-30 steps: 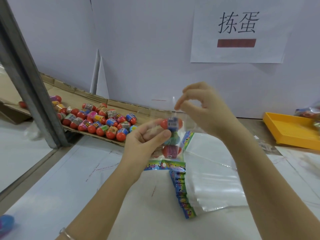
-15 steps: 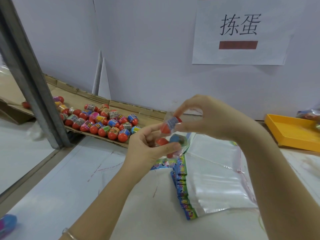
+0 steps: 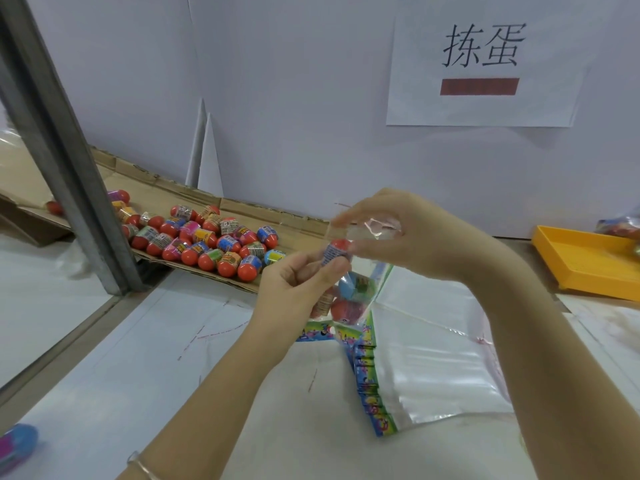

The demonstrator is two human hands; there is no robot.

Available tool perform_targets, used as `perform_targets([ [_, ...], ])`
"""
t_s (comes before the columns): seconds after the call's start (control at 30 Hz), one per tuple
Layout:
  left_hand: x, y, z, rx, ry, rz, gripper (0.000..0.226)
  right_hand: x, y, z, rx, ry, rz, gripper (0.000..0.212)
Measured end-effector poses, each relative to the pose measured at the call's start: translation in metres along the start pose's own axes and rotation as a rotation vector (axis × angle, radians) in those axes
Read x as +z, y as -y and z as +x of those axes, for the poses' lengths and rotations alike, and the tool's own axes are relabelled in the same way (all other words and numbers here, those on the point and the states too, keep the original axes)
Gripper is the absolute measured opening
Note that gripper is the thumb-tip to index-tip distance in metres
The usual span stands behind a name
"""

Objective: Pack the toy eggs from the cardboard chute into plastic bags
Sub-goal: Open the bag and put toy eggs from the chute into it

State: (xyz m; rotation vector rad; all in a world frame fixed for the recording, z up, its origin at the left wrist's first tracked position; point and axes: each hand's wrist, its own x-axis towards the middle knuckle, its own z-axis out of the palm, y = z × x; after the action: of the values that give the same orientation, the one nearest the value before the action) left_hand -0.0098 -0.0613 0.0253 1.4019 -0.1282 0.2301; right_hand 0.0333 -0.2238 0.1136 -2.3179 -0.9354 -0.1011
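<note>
10 o'clock: grey metal post (image 3: 67,168) hides part of brown cardboard chute (image 3: 249,211). 3 o'clock: yellow plastic tray (image 3: 585,268), cut by right edge. 8 o'clock: blurred blue-pink egg-shaped object (image 3: 17,443), cut by left edge.

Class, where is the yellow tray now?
In the head view, the yellow tray lies at the far right edge, by the white wall, right of the stack of plastic bags.

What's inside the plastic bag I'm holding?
Inside the bag: a red-capped egg near the top, a blue egg and a red egg below. The left hand partly hides a fourth egg.
</note>
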Motion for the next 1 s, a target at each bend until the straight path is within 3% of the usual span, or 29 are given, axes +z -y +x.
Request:
perform_targets([
  [0.1, 0.002, -0.001, 0.0, -0.01, -0.034, -0.025, 0.033, -0.003, -0.001, 0.0, 0.023, -0.13, -0.02, 0.005],
  [0.17, 0.002, -0.001, 0.001, -0.032, -0.066, -0.051, 0.028, -0.006, -0.003, 0.0, 0.023, -0.176, 0.103, 0.005],
  [0.2, 0.002, -0.001, 0.002, -0.046, -0.082, -0.069, 0.028, -0.007, -0.004, 0.0, 0.041, -0.178, 0.215, 0.019],
  [0.27, 0.001, -0.002, 0.003, -0.066, -0.118, -0.107, 0.031, -0.008, -0.008, -0.002, 0.138, -0.118, 0.376, 0.071],
  [0.33, 0.0, -0.003, 0.004, -0.072, -0.138, -0.128, 0.037, -0.005, -0.011, -0.004, 0.235, 0.011, 0.385, 0.105],
  [0.37, 0.001, -0.004, 0.004, -0.07, -0.133, -0.126, 0.041, -0.001, -0.012, -0.002, 0.25, 0.053, 0.402, 0.101],
  [0.47, 0.001, -0.003, 0.002, -0.043, -0.117, -0.097, 0.051, 0.008, -0.017, 0.004, 0.19, -0.028, 0.564, 0.026],
  [0.5, 0.001, -0.003, 0.002, -0.018, -0.116, -0.081, 0.051, 0.009, -0.018, 0.006, 0.183, -0.068, 0.6, 0.011],
  [0.63, 0.0, -0.001, 0.004, 0.076, -0.201, -0.117, 0.023, 0.009, -0.025, 0.005, 0.175, -0.012, 0.624, 0.019],
  [0.8, -0.005, -0.002, 0.006, 0.062, -0.306, -0.228, 0.021, 0.011, -0.03, 0.006, 0.191, -0.076, 0.681, 0.029],
  [1.0, -0.004, -0.001, 0.008, 0.086, -0.244, -0.174, 0.017, 0.016, -0.029, 0.007, 0.21, -0.057, 0.733, 0.023],
])
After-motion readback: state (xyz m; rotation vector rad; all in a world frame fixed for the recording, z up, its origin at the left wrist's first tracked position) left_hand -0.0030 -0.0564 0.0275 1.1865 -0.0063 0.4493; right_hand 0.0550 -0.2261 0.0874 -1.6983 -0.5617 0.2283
